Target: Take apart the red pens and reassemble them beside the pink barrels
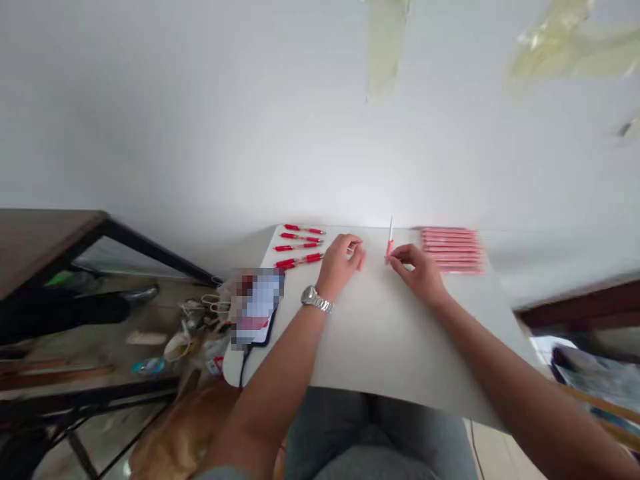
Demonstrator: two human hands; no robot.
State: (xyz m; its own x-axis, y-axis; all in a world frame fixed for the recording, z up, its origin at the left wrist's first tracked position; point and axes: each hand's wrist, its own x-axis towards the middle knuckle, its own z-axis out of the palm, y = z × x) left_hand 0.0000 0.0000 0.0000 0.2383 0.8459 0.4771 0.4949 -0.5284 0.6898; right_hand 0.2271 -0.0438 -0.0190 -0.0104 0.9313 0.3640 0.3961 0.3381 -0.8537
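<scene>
My left hand [341, 263], with a silver watch on its wrist, is closed on a small pink piece [362, 260]; its exact kind is too blurred to tell. Between the fingertips of my right hand [419, 272] stands a slim pen part [391, 244], pink below and with a thin white shaft pointing up. The two hands are a short gap apart over the white table [380, 340]. Several red pens [299, 247] lie in a row left of my left hand. To the right of my right hand is a row of pink pens [453, 252], lying close together.
A phone [260, 310], partly blurred out, lies at the table's left edge with a cable [245, 367] hanging down. The white wall [320, 133] rises behind the table. A tan dog [187, 433] is on the floor at lower left, near cluttered items and a dark-framed table [55, 240].
</scene>
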